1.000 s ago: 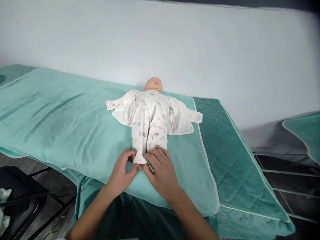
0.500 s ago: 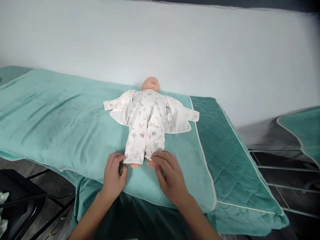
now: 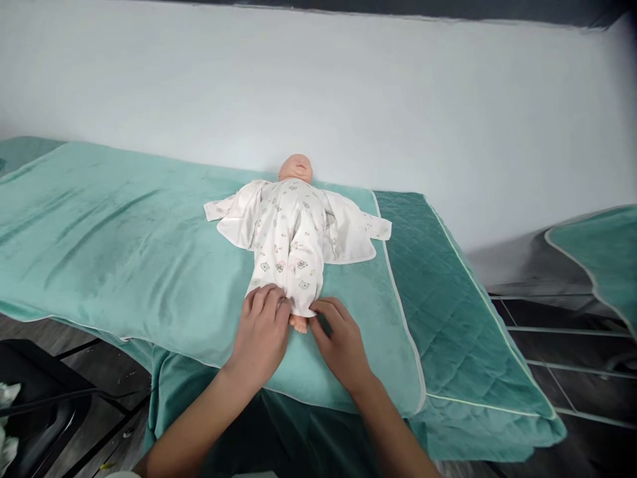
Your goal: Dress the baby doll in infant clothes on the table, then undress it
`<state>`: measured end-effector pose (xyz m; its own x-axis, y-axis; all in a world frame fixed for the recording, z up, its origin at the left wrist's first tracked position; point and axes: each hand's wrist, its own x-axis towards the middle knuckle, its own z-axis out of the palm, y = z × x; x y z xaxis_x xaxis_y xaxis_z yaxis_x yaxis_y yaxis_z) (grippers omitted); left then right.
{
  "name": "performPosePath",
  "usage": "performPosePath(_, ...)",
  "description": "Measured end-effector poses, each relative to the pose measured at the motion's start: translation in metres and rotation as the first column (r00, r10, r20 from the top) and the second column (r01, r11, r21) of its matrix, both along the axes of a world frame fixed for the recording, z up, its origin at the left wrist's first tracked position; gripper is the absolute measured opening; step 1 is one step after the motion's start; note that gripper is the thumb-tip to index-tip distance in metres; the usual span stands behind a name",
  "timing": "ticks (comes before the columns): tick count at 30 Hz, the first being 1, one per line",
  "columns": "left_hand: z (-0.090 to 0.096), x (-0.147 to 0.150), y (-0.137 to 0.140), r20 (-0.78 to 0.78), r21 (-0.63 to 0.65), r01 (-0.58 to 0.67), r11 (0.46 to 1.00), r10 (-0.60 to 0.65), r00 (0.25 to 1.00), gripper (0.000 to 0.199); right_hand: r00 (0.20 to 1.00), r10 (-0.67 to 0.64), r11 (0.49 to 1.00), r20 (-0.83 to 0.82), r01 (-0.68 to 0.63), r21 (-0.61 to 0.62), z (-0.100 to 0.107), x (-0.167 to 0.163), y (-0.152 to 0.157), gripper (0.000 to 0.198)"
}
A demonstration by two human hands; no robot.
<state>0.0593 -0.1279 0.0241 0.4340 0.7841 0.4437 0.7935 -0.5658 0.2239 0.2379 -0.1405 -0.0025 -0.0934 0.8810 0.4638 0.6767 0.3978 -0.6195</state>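
Pinching the hem (image 3: 301, 311) of the printed trousers (image 3: 301, 232), my right hand (image 3: 344, 345) has thumb and forefinger closed on its corner, on the leg at the 3 o'clock side. From that hand's middle the hem lies toward 10 o'clock; from my left hand (image 3: 261, 338), toward 2 o'clock. I judge this relation the deciding one, with my right fingertips nearest, touching cloth. My left hand is curled, back uppermost, over the end of the other leg; its fingertips are hidden, so I cannot tell what it grips.

The doll (image 3: 295, 168) lies on its back on the light green blanket (image 3: 164, 252), long axis from 12 to 6 o'clock, head at 12.

Counting: two hands, one doll, one pair of trousers with two legs, one white jacket (image 3: 351, 232) with two sleeves spread toward 9 and 3, and one foot (image 3: 298, 324) showing just below the hem.
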Motion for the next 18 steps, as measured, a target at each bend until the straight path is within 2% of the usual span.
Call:
performPosePath(5, -0.007, 0.001, 0.009, 0.076, 0.063, -0.024, 0.998, 0.019, 0.997, 0.015, 0.998, 0.061, 0.997, -0.024, -0.060, 0.043, 0.009, 0.000, -0.003, 0.015)
performPosePath(9, -0.005, -0.004, 0.000, 0.239, 0.147, -0.012, 0.989, -0.024, 0.971, 0.016, 0.999, 0.032, 0.997, -0.007, -0.031, 0.071, 0.010, 0.006, -0.012, 0.018)
performPosePath(12, -0.003, -0.008, -0.011, 0.263, 0.193, 0.011, 0.981, -0.062, 0.963, 0.020, 0.999, 0.034, 0.996, 0.030, -0.036, 0.085, 0.011, 0.010, -0.020, 0.020)
performPosePath(18, -0.017, -0.022, -0.022, 0.263, 0.111, 0.028, 0.993, -0.057, 0.963, 0.022, 0.990, 0.035, 0.997, 0.139, -0.045, 0.066, 0.007, 0.016, -0.028, 0.020)
